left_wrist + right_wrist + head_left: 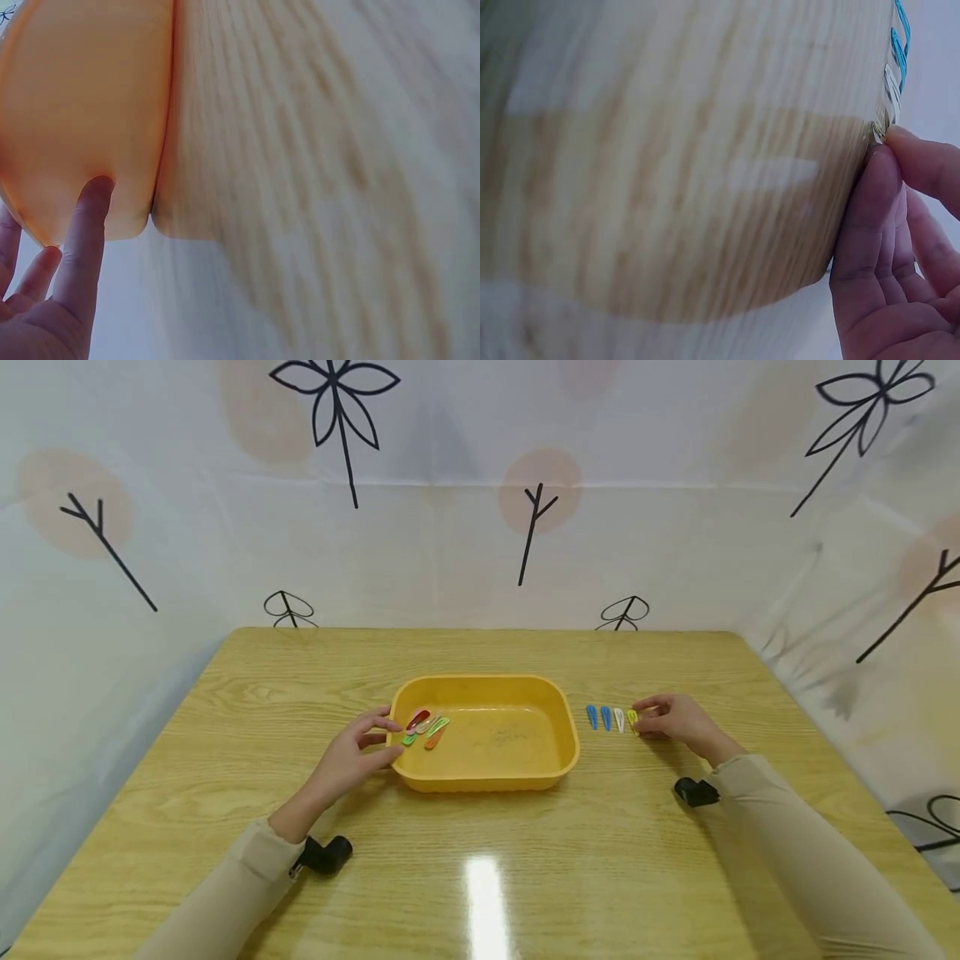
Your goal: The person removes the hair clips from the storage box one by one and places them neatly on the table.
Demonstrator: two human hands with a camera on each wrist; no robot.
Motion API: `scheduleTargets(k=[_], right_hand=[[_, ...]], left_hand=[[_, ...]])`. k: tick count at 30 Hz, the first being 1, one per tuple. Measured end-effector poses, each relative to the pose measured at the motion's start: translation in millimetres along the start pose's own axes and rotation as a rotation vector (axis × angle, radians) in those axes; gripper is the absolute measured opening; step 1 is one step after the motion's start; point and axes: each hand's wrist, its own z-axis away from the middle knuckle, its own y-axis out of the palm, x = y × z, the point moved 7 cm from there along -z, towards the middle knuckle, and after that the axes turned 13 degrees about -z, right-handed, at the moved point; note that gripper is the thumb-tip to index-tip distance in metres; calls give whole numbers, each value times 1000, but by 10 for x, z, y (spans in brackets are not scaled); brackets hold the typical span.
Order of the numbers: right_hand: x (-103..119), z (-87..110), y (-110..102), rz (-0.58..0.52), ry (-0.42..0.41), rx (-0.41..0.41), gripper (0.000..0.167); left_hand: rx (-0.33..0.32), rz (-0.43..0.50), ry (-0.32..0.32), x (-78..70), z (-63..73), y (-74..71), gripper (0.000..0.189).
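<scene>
A yellow plastic tray (480, 781) stands mid-table. My left hand (358, 747) holds its left rim; in the left wrist view one extended finger (88, 232) presses the outer wall (90, 90). Inside the tray's left end lie several snap hair clips, among them a red clip (418, 719) and an orange clip (434, 739). Right of the tray, my right hand (675, 722) pinches a yellow hair clip (633, 717) at the table surface between thumb and forefinger. Beside it a white clip (619, 720) and two blue clips (606, 717) stand in a row.
The wood-grain table (480, 835) reaches back to a white patterned cloth (450, 552), which also hangs at both sides. Black camera mounts hang below both sleeves, the left mount (327, 855) and the right mount (696, 792), close above the table.
</scene>
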Motion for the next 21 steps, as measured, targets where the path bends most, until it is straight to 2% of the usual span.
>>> scheduleTargets(k=[13,18,21], right_hand=[[48,35,-48,52,-32,-12,49],[162,91,-78,88,-64,-25,49],[259,120,-90,57,-97,-30,47]], left_hand=[[4,7,-10,-1,18,-3,37],[5,10,-12,-2,13,3,34],[5,5,-13,-4,12,4,32]])
